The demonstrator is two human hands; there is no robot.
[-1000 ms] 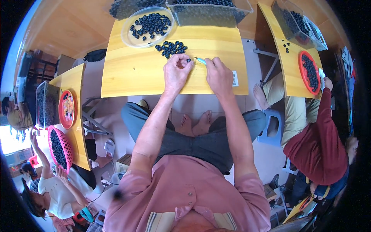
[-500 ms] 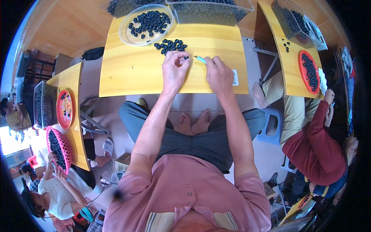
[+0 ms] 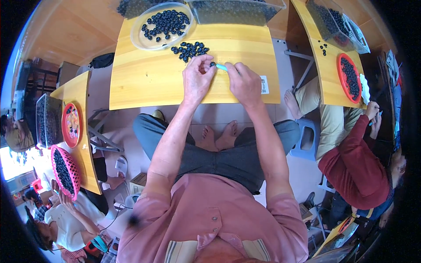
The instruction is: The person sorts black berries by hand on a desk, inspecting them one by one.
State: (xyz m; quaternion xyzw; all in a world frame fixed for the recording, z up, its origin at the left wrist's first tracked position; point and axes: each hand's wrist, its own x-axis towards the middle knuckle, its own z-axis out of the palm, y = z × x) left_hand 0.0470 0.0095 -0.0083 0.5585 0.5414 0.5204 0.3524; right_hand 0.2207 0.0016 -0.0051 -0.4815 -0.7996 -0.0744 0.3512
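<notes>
Left hand [image 3: 198, 79] pinches one dark round fruit [image 3: 212, 64], right hand [image 3: 244, 83] grips a teal tool [image 3: 221, 67], seemingly a pick; a slip could jab fingertips or drop the fruit.

- A yellow wooden table [image 3: 175, 87] is carrying a clear round dish [image 3: 138, 39] of dark berries at its far left.
- A loose berry pile [image 3: 189, 50] is lying just right of that dish.
- A clear bin [image 3: 239, 11] is sitting farther right.
- A white label [image 3: 264, 84] is lying near the table's right edge.
</notes>
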